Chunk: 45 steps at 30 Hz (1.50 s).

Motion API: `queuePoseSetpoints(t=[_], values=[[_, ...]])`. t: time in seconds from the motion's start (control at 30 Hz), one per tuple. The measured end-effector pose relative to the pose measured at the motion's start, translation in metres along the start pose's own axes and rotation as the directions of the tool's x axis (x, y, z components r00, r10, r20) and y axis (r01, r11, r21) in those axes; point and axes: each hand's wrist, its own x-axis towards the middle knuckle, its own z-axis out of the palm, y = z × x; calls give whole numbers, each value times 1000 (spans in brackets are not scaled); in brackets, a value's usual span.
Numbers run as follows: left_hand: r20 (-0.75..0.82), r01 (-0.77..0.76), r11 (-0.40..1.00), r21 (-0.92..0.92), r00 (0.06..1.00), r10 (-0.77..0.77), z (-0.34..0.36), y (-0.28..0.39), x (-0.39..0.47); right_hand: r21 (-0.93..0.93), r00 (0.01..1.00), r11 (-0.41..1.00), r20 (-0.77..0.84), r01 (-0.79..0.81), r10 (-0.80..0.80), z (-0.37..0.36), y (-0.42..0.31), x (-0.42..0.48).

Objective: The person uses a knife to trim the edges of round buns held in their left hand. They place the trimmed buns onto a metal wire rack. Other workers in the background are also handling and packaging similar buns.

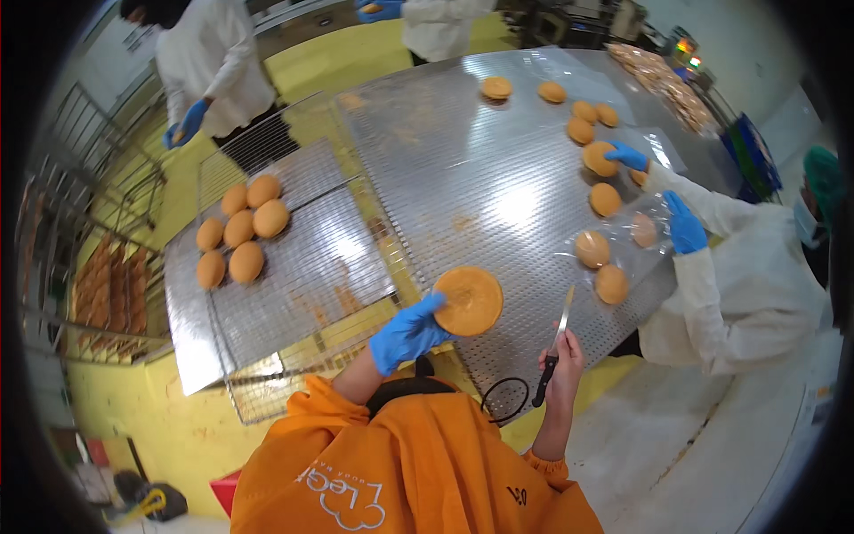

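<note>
My left hand (410,334), in a blue glove, holds a round flat bun (469,301) by its left edge over the near side of the perforated metal table (467,167). Its flat tan face is turned up. My bare right hand (564,357) grips a knife (555,347) with a black handle, its narrow blade pointing away from me. To the left, several round buns (239,228) lie in a group on a wire rack over a metal tray (313,247). More buns (592,249) run along the table's right side, some by a clear plastic bag (627,233).
At the right, a co-worker's blue-gloved hands (686,223) handle a bun and the bag. Packed bags of buns (660,87) lie at the far right corner. Two more people stand beyond the table. A wheeled rack (100,267) with filled trays stands at the left.
</note>
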Motion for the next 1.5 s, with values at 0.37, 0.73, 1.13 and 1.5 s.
queuePoseSetpoints(t=[0.37, 0.73, 1.13, 1.5], values=[[-165, -523, 770, -365, 850, 500, 10, 31, -106, -249, 698, 733, 591, 634, -403, 164, -2, -41], [-301, -709, 677, 196, 614, 730, -18, 34, -126, -74, 219, 292, 835, 954, -504, 213, 27, -68], [-318, -716, 696, 56, 648, 692, -28, 27, -123, -369, 419, 197, 792, 908, -444, 194, 47, -31], [-317, -597, 800, 64, 748, 584, -36, 36, -100, -402, 398, 110, 759, 909, -515, 178, 35, -38]])
